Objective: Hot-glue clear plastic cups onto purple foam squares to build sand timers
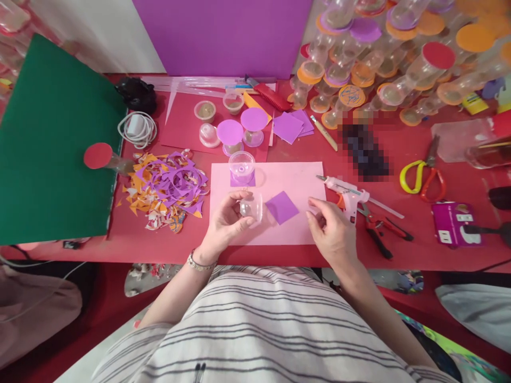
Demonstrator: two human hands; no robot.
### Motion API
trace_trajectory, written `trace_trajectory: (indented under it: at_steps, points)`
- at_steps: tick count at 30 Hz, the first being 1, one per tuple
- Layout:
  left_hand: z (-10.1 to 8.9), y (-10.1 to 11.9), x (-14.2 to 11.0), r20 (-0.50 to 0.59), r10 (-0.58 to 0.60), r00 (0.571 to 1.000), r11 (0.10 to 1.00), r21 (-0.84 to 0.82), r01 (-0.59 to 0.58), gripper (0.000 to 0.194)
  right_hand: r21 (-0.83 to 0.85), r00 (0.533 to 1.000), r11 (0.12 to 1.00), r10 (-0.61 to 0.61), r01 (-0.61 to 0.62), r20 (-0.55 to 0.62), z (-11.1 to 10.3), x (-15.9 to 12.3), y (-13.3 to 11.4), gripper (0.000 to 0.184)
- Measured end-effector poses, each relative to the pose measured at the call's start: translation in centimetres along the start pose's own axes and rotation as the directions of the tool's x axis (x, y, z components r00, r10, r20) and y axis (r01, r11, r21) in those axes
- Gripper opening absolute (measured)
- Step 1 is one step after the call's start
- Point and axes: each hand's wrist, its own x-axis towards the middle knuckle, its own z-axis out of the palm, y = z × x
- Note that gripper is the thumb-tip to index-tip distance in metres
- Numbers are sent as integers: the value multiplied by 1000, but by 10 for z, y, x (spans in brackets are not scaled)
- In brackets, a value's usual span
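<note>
My left hand [229,218] grips a small clear plastic cup [257,207], tipped on its side with its wide rim facing right. A purple paper square [282,207] lies just right of the cup on a pink sheet [303,231]. Behind the cup, another clear cup [241,166] stands on a second purple square [237,182]. My right hand [333,229] hovers over the sheet's right edge, thumb and index finger apart, with nothing visible between them. Close behind that hand lies a white hot glue gun [347,192], its nozzle pointing left.
Paper scraps [171,183] are heaped at the left, near a red-capped clear piece [99,155]. Purple-topped cups [230,132] stand behind the sheet. Red-handled pliers [379,229], scissors [423,178] and a purple box [455,224] lie at right. Clear bottle-like pieces [371,69] crowd the back right.
</note>
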Motion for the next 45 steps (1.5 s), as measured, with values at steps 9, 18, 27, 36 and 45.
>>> trace_trajectory:
  at_steps: [9, 18, 27, 36, 45]
  points:
    - [26, 5, 3, 132, 167, 977, 740, 638, -213, 42, 304, 976, 953, 83, -18, -204, 9, -8, -21, 16]
    - [44, -10, 18, 333, 210, 919, 428, 814, -392, 43, 376, 951, 926, 83, 37, -298, 26, -16, -12, 19]
    - [44, -17, 25, 345, 209, 915, 352, 846, -400, 39, 417, 933, 909, 164, -17, -319, 26, -13, -9, 19]
    - [46, -19, 26, 326, 127, 937, 311, 884, -350, 41, 444, 939, 895, 187, -41, -289, 25, -11, -10, 19]
    - [46, -20, 27, 346, 166, 924, 270, 885, -380, 38, 448, 944, 894, 165, -20, -287, 24, -8, -11, 23]
